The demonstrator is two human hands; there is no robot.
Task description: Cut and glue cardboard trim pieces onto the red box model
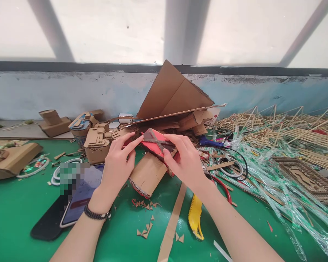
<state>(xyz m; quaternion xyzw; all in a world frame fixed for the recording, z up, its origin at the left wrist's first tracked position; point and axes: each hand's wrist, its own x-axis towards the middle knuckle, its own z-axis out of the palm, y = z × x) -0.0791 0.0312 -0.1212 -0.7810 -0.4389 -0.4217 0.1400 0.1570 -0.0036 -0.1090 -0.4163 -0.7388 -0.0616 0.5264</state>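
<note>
i see both hands raised over the green table (22, 214), meeting on a small red cardboard piece (156, 145) that carries crossed brown strips on its top face. my left hand (117, 163) comes in from the lower left, its index finger stretched out so the tip touches the left end of the strips, the thumb tucked below the red piece's edge; a dark beaded bracelet (96, 214) sits on that wrist. my right hand (186, 163) pinches the red piece from the right, thumb on top near the strips and the other fingers curled under it. the red piece is tilted, held just above a folded brown cardboard slab (146, 174) that lies on the table directly beneath it. below the hands, small triangular cardboard scraps (145, 205) are scattered on the green surface, and a long brown cardboard strip (171, 222) runs toward the near edge. a yellow-handled tool (195, 216) lies just right of that strip, under my right forearm. to the left a phone (82, 196) rests on the table, its screen lit. behind the hands a large brown cardboard sheet (175, 92) leans against the wall, with small cardboard models (97, 143) to its left. on the right, a heap of bamboo stick frames (284, 127) and clear plastic wrappers (278, 185) covers the table.
</note>
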